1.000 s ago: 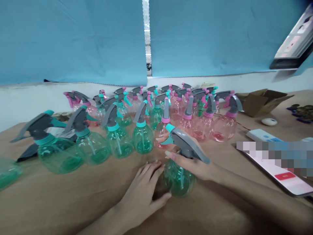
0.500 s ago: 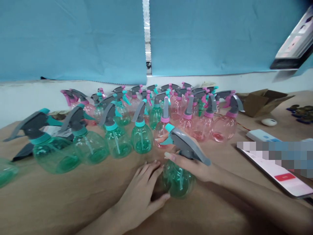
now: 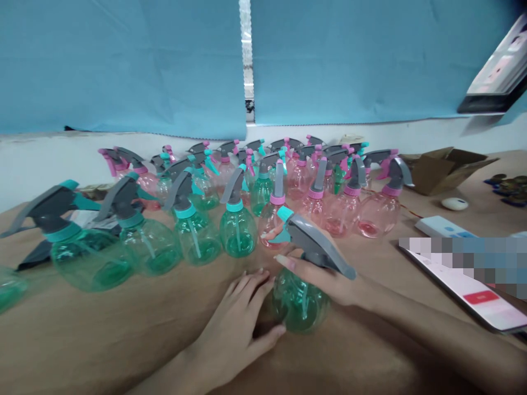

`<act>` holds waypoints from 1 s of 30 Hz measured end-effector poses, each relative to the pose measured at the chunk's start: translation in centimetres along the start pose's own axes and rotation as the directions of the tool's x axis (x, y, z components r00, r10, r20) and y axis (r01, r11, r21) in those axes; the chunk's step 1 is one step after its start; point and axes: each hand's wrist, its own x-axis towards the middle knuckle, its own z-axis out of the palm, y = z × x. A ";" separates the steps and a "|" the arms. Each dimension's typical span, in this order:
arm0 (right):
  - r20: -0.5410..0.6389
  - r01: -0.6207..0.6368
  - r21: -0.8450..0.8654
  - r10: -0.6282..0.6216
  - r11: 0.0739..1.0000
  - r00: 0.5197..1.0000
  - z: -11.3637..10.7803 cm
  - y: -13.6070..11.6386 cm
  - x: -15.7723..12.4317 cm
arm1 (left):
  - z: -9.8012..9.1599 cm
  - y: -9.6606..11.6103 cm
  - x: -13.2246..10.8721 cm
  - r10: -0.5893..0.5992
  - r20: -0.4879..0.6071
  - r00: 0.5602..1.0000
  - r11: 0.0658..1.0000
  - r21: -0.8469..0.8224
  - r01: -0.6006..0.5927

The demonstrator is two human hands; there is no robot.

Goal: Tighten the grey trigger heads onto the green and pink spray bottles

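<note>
Gripping a green spray bottle (image 3: 302, 307) with the right hand (image 3: 329, 277), pinched between thumb and fingers around the neck just below the grey spray head (image 3: 317, 238); probably held there for being slimmer than the round body. Impossible to make out the full wrap of the far-side fingers, partly hidden. Resting the left hand (image 3: 239, 310) palm down on the table (image 3: 123, 340), fingers loosely spread, thumb out towards the bottle's base, apparently as a low brace; too close to call whether touching. Beyond and leftward of the left hand, a row of green bottles (image 3: 237, 236); just past the right hand, pink bottles (image 3: 343, 216), perhaps grouped by colour for easy telling apart. Right of the right hand, a phone (image 3: 457, 285) lying face up, likely for easy viewing.
</note>
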 end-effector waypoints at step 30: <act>-0.035 0.026 -0.021 -0.027 0.999 0.999 0.1 0.6 0.1 | 0.1 0.0 0.1 -0.007 0.005 1.000 1.000 0.003 0.007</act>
